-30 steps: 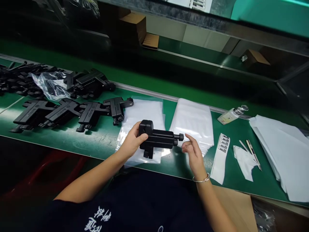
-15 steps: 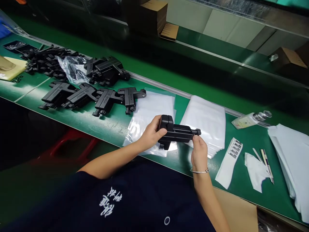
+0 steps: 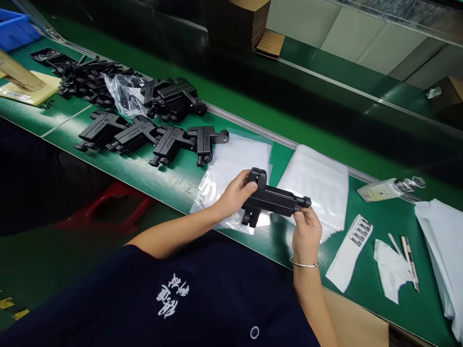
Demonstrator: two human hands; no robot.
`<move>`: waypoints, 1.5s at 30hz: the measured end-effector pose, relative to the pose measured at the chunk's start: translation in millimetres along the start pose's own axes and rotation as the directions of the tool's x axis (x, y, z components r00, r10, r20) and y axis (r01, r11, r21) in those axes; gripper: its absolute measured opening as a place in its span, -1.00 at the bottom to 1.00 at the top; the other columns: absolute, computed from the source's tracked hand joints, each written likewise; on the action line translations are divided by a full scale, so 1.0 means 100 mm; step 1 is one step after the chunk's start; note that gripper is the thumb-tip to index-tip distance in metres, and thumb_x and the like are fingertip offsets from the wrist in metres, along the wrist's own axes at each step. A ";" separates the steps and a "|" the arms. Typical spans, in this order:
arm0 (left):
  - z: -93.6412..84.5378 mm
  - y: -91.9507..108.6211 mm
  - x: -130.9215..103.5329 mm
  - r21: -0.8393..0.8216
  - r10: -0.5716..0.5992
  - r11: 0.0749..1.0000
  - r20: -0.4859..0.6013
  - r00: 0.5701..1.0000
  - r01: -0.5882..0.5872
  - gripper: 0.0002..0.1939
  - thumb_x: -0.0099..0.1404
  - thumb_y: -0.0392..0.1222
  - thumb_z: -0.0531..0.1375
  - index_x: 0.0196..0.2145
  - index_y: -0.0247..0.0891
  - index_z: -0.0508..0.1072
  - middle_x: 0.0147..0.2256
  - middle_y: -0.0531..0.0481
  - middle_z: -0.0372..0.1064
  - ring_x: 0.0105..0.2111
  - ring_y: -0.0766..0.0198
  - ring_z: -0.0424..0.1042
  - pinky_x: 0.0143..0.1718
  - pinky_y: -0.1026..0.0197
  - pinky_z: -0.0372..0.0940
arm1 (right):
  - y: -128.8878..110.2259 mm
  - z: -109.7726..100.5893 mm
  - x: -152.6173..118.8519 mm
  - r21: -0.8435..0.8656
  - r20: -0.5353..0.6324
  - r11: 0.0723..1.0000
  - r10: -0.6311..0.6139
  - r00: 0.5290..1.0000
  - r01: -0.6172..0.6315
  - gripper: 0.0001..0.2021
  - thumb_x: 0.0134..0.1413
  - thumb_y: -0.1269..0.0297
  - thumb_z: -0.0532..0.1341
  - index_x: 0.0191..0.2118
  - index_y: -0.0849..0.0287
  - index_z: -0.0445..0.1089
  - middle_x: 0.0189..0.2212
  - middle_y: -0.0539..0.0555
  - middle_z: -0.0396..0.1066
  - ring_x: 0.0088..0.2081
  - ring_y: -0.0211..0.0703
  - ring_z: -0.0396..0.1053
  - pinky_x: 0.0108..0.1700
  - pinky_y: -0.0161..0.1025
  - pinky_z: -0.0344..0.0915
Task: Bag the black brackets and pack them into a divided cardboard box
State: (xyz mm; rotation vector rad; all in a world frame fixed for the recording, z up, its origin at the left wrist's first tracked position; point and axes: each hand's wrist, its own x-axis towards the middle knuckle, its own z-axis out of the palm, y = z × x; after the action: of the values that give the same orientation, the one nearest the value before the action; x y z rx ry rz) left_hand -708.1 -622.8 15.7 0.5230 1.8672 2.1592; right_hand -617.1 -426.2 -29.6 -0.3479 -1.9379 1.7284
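Observation:
A black plastic device [image 3: 277, 200] is held up over the front of the green bench [image 3: 141, 190]. My left hand [image 3: 235, 195] grips its left end, the thumb lying on the raised rounded part. At the device's right end, the fingers of my right hand [image 3: 306, 229] pinch it near a small knob. Clear plastic bags [image 3: 240, 154] lie beneath and behind my left hand. Behind the device's right part is a stack of white bags [image 3: 318, 178]. Similar black devices [image 3: 170, 144] stand in a row to the left, some showing lettering.
More black parts [image 3: 87, 82] are heaped at the back left beside a crumpled clear bag [image 3: 126, 94]. On the right lie a bottle [image 3: 379, 189], a label strip [image 3: 350, 253], torn white paper [image 3: 392, 270], pens [image 3: 408, 258] and white sheets [image 3: 443, 246]. A blue bin [image 3: 16, 31] sits far left.
The device has turned slightly in my hands, its right end now a little lower and its underside part shown differently. The whole view has shifted, with more of the blue bin showing.

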 end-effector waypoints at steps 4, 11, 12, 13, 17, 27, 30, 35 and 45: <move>0.03 0.02 0.03 0.060 0.090 0.994 0.039 0.995 -0.092 -0.32 0.15 0.29 0.23 0.05 -0.24 0.29 -0.06 -0.14 0.38 -0.04 0.06 0.37 -0.03 0.11 0.23 | 0.00 -0.01 0.00 -0.043 -0.014 0.997 0.062 0.998 -0.062 -0.64 0.21 -0.01 0.11 -0.28 0.21 0.45 -0.32 0.11 0.46 -0.18 -0.08 0.38 -0.05 -0.09 0.29; 0.04 0.04 -0.05 0.048 0.062 0.997 0.008 0.998 -0.062 -0.32 0.14 0.29 0.23 0.04 -0.24 0.30 -0.06 -0.14 0.39 -0.08 0.07 0.38 -0.07 0.12 0.26 | 0.00 0.04 0.02 0.030 -0.032 0.997 0.065 0.997 -0.064 -0.70 0.13 0.02 0.21 -0.31 0.19 0.44 -0.34 0.06 0.45 -0.23 -0.13 0.39 -0.07 -0.11 0.32; 0.03 0.04 -0.05 0.069 0.088 0.994 0.005 0.996 -0.088 -0.29 0.09 0.28 0.28 0.04 -0.23 0.31 -0.07 -0.12 0.40 -0.09 0.08 0.39 -0.06 0.11 0.26 | -0.01 0.05 0.02 0.035 -0.028 0.995 0.094 0.995 -0.093 -0.68 0.16 0.01 0.17 -0.32 0.19 0.44 -0.34 0.07 0.46 -0.24 -0.13 0.40 -0.07 -0.10 0.32; 0.02 0.04 -0.04 0.064 0.096 0.993 -0.011 0.995 -0.095 -0.29 0.05 0.27 0.31 0.03 -0.22 0.33 -0.08 -0.10 0.41 -0.09 0.08 0.39 -0.05 0.11 0.26 | -0.03 0.06 0.01 0.031 -0.009 0.994 0.101 0.995 -0.100 -0.65 0.20 0.00 0.13 -0.30 0.20 0.44 -0.31 0.09 0.47 -0.21 -0.11 0.40 -0.05 -0.08 0.32; -0.06 0.00 0.17 -0.278 -0.150 0.955 -0.172 0.974 0.098 -0.44 0.13 0.30 0.21 -0.15 -0.25 0.43 -0.25 -0.07 0.47 -0.16 0.09 0.45 -0.12 0.11 0.33 | -0.18 0.14 -0.13 -0.116 0.138 0.978 -0.157 0.978 0.173 -0.58 0.30 0.00 -0.02 0.01 0.13 0.40 -0.02 0.19 0.41 0.06 0.01 0.34 0.13 0.08 0.23; -0.09 -0.11 0.35 -0.570 -0.383 0.775 -0.081 0.920 0.272 -0.47 0.21 0.30 0.13 -0.24 -0.28 0.47 -0.43 -0.05 0.51 -0.39 0.12 0.50 -0.29 0.07 0.41 | -0.29 0.30 -0.42 -0.418 0.480 0.538 -0.554 0.681 0.732 -0.61 0.19 0.25 0.17 0.12 -0.22 0.33 0.00 0.04 0.39 0.08 0.06 0.31 0.33 0.24 -0.18; -0.04 -0.09 0.32 -0.558 -0.394 0.784 -0.109 0.913 0.272 -0.47 0.22 0.29 0.14 -0.23 -0.28 0.46 -0.42 -0.05 0.51 -0.35 0.12 0.51 -0.28 0.09 0.41 | -0.32 0.29 -0.39 -0.337 0.347 0.674 -0.560 0.752 0.657 -0.57 0.18 0.23 0.19 0.17 -0.18 0.28 0.03 0.07 0.37 0.10 0.05 0.31 0.31 0.24 -0.08; 0.10 0.05 0.14 -0.329 -0.200 0.928 -0.042 0.979 0.176 -0.43 0.18 0.24 0.23 -0.04 -0.26 0.41 -0.12 -0.12 0.49 -0.02 0.04 0.43 -0.05 0.09 0.34 | -0.29 0.29 -0.20 0.231 0.146 0.972 0.010 0.989 -0.044 -0.44 0.12 -0.07 0.19 0.19 0.02 0.17 0.00 0.19 0.39 -0.04 0.02 0.45 -0.04 0.06 0.43; 0.09 0.38 0.04 0.341 -0.110 0.937 0.484 0.868 -0.072 -0.13 0.08 -0.30 0.19 0.32 -0.05 -0.03 0.11 -0.13 0.27 0.03 0.08 0.32 -0.02 0.06 0.27 | -0.02 0.32 -0.18 0.630 0.312 0.461 0.587 0.747 -0.625 -0.66 0.02 -0.06 0.24 -0.20 0.08 0.44 -0.26 -0.02 0.54 -0.18 -0.09 0.50 -0.06 -0.09 0.46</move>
State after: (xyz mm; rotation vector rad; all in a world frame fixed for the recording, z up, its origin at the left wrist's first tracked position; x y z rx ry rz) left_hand -706.5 -618.9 54.3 1.0178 1.9263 1.4726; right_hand -618.4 -462.5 -33.1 -0.7707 -1.0205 2.8150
